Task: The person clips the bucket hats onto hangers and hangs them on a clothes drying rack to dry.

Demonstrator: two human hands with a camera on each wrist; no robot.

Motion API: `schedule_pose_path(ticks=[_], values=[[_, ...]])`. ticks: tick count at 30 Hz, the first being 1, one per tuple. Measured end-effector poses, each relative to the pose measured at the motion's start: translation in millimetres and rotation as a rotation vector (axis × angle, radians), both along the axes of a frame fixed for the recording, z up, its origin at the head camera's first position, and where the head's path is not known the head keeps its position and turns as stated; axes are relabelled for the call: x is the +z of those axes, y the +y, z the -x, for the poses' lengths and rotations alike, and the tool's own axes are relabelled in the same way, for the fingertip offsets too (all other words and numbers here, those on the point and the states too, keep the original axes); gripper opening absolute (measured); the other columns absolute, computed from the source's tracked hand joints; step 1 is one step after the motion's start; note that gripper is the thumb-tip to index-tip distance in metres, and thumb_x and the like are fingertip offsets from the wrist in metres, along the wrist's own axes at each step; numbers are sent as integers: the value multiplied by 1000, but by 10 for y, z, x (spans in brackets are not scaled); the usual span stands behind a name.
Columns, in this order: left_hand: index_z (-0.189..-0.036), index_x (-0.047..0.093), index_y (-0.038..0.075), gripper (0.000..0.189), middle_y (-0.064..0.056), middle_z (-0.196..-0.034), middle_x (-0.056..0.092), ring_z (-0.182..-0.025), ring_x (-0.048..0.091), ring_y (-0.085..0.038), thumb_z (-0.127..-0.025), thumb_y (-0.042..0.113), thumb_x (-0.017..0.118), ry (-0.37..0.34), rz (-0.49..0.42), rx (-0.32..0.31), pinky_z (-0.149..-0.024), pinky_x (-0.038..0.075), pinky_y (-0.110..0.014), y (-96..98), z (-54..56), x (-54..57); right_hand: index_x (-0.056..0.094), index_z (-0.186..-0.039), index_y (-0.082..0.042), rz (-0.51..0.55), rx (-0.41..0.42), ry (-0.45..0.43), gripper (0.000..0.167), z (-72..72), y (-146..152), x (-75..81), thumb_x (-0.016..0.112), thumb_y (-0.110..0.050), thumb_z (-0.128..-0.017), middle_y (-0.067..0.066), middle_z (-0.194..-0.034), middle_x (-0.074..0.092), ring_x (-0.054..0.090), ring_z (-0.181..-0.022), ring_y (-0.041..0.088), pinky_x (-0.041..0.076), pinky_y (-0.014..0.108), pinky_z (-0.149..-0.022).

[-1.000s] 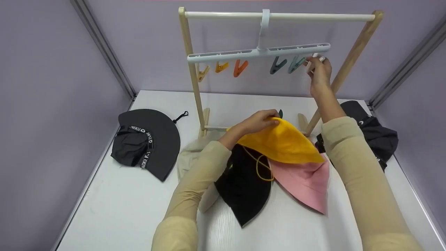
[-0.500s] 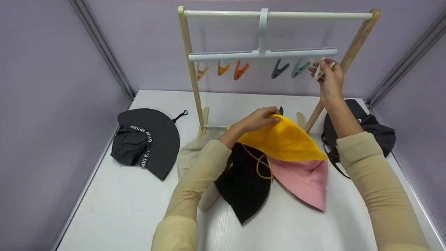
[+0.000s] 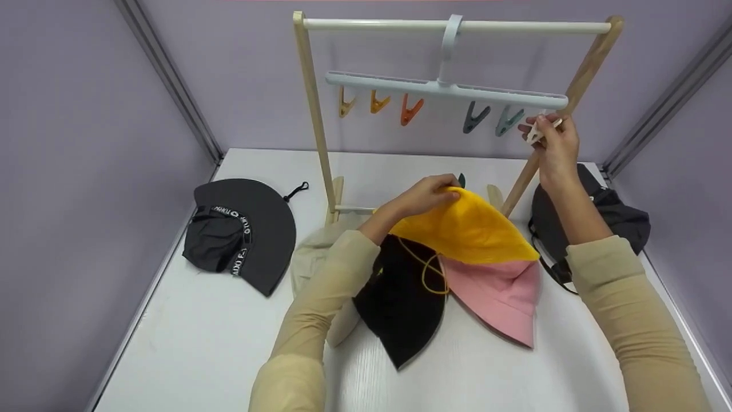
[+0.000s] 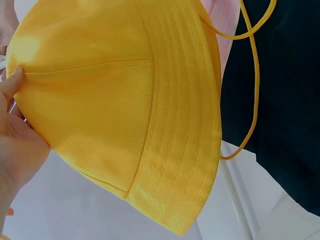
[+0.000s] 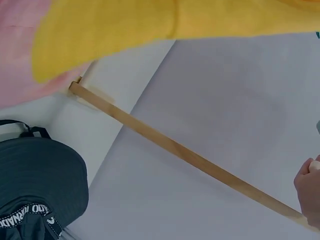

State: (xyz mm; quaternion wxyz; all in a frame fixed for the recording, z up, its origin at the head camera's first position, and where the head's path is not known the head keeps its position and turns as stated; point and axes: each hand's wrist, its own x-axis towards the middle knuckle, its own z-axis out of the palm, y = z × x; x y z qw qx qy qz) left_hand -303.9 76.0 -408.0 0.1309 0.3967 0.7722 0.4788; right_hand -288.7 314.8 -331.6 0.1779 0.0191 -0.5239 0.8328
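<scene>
My left hand [image 3: 428, 195] pinches the crown of a yellow bucket hat [image 3: 477, 229], whose brim hangs down and to the right. In the left wrist view the thumb presses on the hat's crown [image 4: 90, 105], and a yellow cord [image 4: 256, 90] dangles from the brim. Up at the right end of the pale blue hanger [image 3: 400, 86], my right hand [image 3: 559, 146] pinches a white clothespin [image 3: 537, 133]. The right wrist view catches only part of that hand [image 5: 309, 192] at its edge. Several coloured clothespins, among them an orange one [image 3: 410, 110], hang along the hanger.
Wooden posts [image 3: 311, 109] and a white rod [image 3: 372, 24] carry the hanger. Below the yellow hat lie a black hat [image 3: 403, 320], a pink hat [image 3: 503, 303] and a beige hat [image 3: 311, 254]. A dark brimmed hat [image 3: 246, 229] lies left, another black hat [image 3: 620, 217] right.
My right hand has moved right and down with the white clothespin, and the hanger has shifted right, its right end now lower. The left hand and yellow hat have barely moved.
</scene>
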Motion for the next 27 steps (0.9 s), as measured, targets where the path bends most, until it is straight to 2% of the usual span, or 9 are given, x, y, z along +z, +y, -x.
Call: schedule_pose_path(ticks=[5,9,13,16,20,24,27], values=[[-104,56,10,18,0,-96,55,-89,49,-13,-94,24,53,-14,3,44,-85,38,-20,3,-26,19,45,-95,0,-8,87,22,15,-118,-14,-94,59,-5,-90,18,-99,58,60,-92,29,44,32,-86],[-103,56,10,15,0,-96,55,-89,49,-13,-94,22,53,-32,-6,87,-85,39,-19,9,-43,28,48,-97,2,9,187,61,14,-201,-56,-144,58,-2,-89,19,-98,60,60,-91,30,44,33,-86],[-102,56,11,14,0,-96,55,-89,49,-13,-94,22,54,-34,-7,129,-84,39,-19,11,-65,41,53,-99,4,17,311,147,8,-268,-74,-184,53,0,-92,20,-97,60,60,-90,31,44,35,-87],[-102,56,11,15,0,-95,55,-89,49,-13,-93,23,54,-29,-1,149,-83,39,-19,20,-72,50,54,-97,8,25,420,236,11,-299,-53,-219,50,-1,-92,22,-96,59,58,-91,33,41,38,-90],[-100,57,11,14,1,-94,55,-88,49,-13,-93,22,54,0,-13,142,-82,39,-20,30,-80,55,52,-97,14,46,550,327,19,-343,-12,-262,47,-3,-91,27,-99,56,53,-95,37,37,40,-92],[-100,59,10,14,2,-93,56,-87,49,-12,-93,22,55,39,-28,140,-82,39,-19,43,-96,76,51,-101,17,64,608,335,22,-417,27,-297,44,-2,-93,29,-106,54,51,-100,38,36,39,-93],[-99,61,10,15,2,-93,57,-87,49,-11,-91,22,57,45,-19,154,-81,39,-18,59,-107,100,50,-108,14,73,606,314,21,-461,35,-318,45,0,-93,28,-108,53,52,-101,37,36,39,-94]])
